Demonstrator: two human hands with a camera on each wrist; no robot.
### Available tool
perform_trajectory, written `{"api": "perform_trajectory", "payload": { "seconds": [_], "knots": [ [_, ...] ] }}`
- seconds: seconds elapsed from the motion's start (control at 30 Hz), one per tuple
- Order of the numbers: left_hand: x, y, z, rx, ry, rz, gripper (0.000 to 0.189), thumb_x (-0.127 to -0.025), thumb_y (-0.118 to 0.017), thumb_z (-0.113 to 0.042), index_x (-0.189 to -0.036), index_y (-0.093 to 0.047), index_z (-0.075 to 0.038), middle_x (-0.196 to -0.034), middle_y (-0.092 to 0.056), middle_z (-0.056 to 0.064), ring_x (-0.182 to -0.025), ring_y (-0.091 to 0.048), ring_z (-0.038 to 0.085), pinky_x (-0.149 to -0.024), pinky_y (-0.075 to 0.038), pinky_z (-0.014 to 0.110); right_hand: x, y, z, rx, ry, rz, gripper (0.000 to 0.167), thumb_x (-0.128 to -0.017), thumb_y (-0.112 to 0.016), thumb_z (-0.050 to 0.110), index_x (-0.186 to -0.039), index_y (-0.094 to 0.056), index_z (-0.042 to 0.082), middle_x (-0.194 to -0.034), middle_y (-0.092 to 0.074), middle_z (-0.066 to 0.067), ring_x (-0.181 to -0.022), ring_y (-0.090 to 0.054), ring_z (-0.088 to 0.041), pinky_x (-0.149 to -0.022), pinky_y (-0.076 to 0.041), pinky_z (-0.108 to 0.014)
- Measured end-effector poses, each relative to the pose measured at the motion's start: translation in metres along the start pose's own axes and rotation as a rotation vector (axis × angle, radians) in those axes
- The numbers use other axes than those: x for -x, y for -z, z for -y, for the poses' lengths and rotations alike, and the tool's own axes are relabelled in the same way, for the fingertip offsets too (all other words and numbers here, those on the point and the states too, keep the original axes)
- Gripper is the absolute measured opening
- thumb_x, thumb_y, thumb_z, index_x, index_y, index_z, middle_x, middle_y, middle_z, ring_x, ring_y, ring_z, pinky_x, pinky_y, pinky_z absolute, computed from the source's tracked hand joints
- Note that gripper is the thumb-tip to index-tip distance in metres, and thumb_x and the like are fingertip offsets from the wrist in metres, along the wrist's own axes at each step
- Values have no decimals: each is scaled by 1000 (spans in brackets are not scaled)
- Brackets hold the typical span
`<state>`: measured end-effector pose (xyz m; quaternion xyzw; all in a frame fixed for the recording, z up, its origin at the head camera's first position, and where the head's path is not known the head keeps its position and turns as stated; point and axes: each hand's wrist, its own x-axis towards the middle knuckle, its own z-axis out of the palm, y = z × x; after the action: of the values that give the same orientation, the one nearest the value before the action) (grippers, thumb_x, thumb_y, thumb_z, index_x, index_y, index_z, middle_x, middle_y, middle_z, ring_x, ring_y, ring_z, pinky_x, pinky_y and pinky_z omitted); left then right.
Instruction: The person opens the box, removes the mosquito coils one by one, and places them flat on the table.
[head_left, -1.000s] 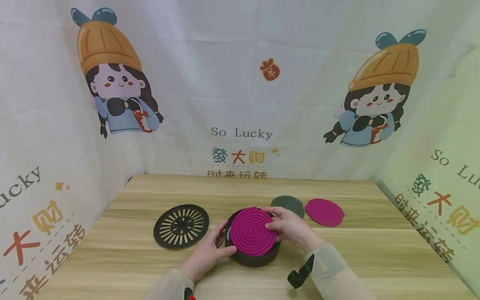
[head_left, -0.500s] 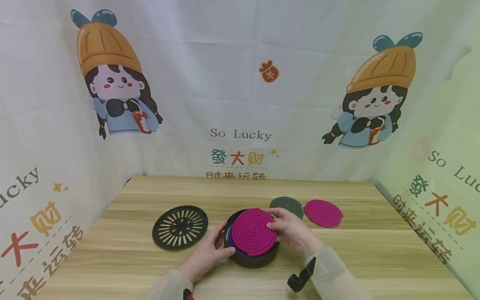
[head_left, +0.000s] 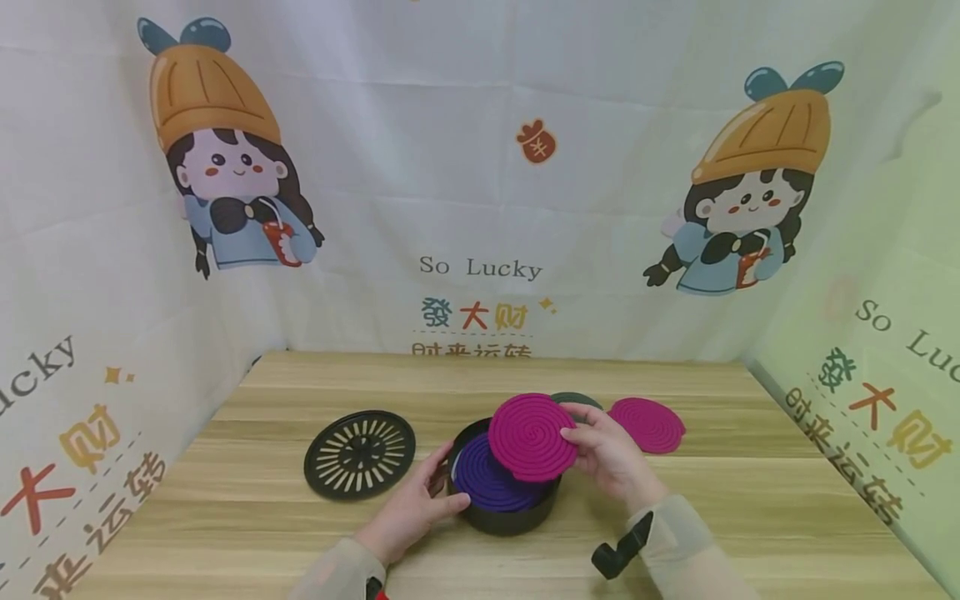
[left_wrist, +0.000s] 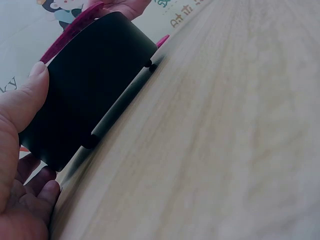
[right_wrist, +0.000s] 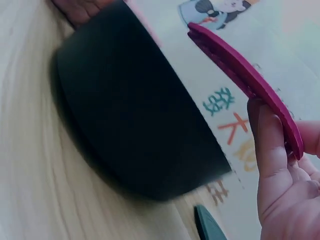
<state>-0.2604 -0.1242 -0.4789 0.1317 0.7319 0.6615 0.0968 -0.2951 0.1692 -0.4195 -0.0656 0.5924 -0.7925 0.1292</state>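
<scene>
My right hand [head_left: 613,454] pinches a magenta mosquito coil [head_left: 529,433] by its right edge, thumb on top and fingers beneath. The coil is tilted above the black round box [head_left: 517,522], and the right wrist view shows it edge-on, apart from the rim. Inside the box lies a purple-blue coil [head_left: 491,479], partly covered in the head view by the magenta one. My left hand [head_left: 415,508] grips the box's left side, thumb near the rim and fingers round the wall, as the left wrist view [left_wrist: 97,90] also shows of the black wall.
A black slotted lid [head_left: 360,455] lies on the wooden table [head_left: 247,533] to the left. Behind the right hand are a dark green coil [head_left: 581,400], partly hidden, and a second magenta coil [head_left: 647,425]. A printed cloth [head_left: 360,208] hangs round the table's back and sides.
My right hand has lifted the magenta coil out of the box's opening, up and to the right, uncovering the purple-blue coil. The left hand stays on the box.
</scene>
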Motion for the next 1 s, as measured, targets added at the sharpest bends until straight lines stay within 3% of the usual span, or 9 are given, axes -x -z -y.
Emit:
{"api": "perform_trajectory", "payload": {
  "seconds": [0.33,0.73,1.0],
  "knots": [
    [-2,1,1,4,-9,5,93,-82,-77,-18,-153,-19,-5,-153,-22,27,-141,-22,41,-115,-19,48,11,51,14,-83,161,-34,26,-95,-49,-2,-118,-52,10,-96,-67,1,-78,-68,-9,-67,-57,-22],
    [-1,1,0,15,11,16,93,-83,-77,-19,-154,-17,-7,-153,-21,27,-141,-20,41,-116,-18,49,28,110,33,-279,53,-347,25,-98,-45,-1,-116,-41,16,-89,-64,5,-73,-64,-6,-65,-55,-17],
    [-1,2,1,12,7,24,95,-82,-77,-21,-154,-17,-6,-154,-20,28,-141,-19,42,-116,-17,49,36,144,36,-559,13,-536,39,-97,-42,-6,-123,-38,23,-84,-65,5,-82,-64,-8,-77,-56,-23]
  ]
}}
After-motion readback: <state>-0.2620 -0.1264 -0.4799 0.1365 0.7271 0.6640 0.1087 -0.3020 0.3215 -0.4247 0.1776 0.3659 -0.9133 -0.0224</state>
